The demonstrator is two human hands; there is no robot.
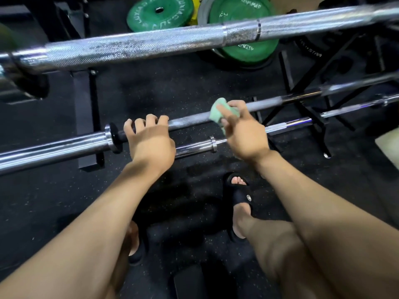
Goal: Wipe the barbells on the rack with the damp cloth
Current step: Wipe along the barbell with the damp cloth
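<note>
Two bare arms reach out from the bottom of the view, from about 7 and 5 o'clock, toward the middle. Below them, a foot in a black sandal [238, 196] stands on the dark speckled floor [164, 87]. At the center, the left hand [149, 139] curls its fingers over the top of the middle barbell [190, 119], just beside a round collar [112, 137] at its 9 o'clock side. Toward 3 o'clock from it, the right hand [241, 132] grips a green cloth [220, 113], and the cloth is wrapped on the same bar and touches it. One finger of that hand lies straight across the cloth, while the others bend around it. Another thin barbell [285, 127] lies just beside and under the right hand, running off toward 3 o'clock. Up high, a big shiny barbell [138, 45] with a rough, bumpy middle goes all the way across the view from 9 o'clock to 2 o'clock. Behind it, at 12 o'clock, green weight plates [159, 12] lean together. Black rack legs [300, 87] cross each other at 2 o'clock.
</note>
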